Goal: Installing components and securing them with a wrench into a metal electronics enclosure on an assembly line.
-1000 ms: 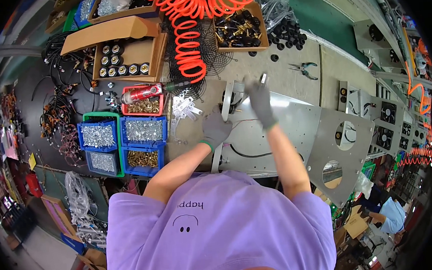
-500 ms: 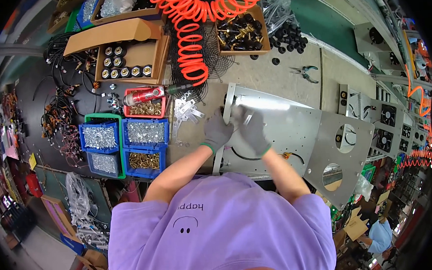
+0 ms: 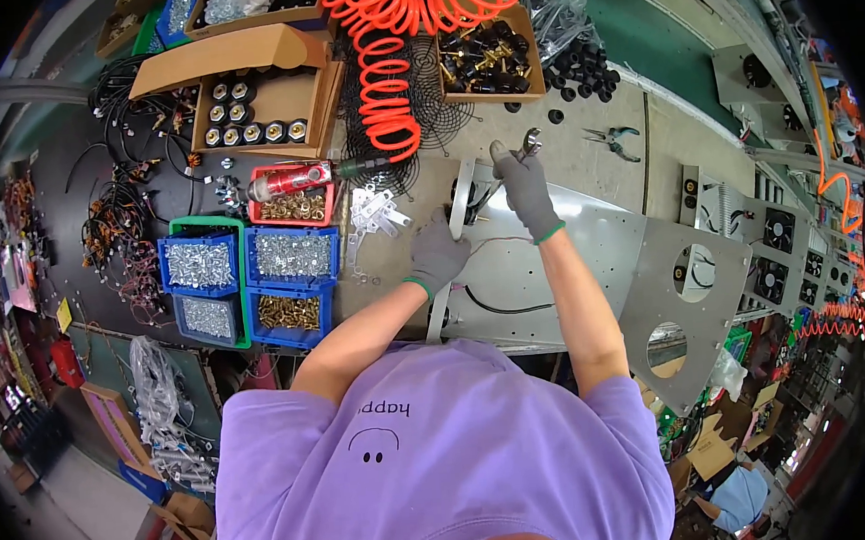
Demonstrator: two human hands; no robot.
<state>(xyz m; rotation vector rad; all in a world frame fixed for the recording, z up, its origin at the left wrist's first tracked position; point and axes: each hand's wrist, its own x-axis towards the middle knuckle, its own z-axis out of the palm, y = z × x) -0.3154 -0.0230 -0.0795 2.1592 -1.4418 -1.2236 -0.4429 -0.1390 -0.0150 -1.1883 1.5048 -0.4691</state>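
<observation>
My right hand, in a grey glove, is closed round a metal wrench. The jaw end sticks out beyond the fingers, above the far edge of a grey sheet-metal panel. At the panel's left end my left hand, also gloved, curls against the raised end flange. Its fingertips reach a black fitting at that flange; the glove partly hides the grip. A black cable and a thin wire lie on the panel.
Left of the panel are blue bins of screws, a red bin under a red air tool, and flat metal brackets. Behind stand fitting boxes and a coiled orange hose. Pliers lie right; a cut-out plate adjoins the panel.
My right hand has moved away from me and slightly right, lifting the wrench off the panel's left end. My left hand stays at the flange, and the black fitting shows more clearly.
</observation>
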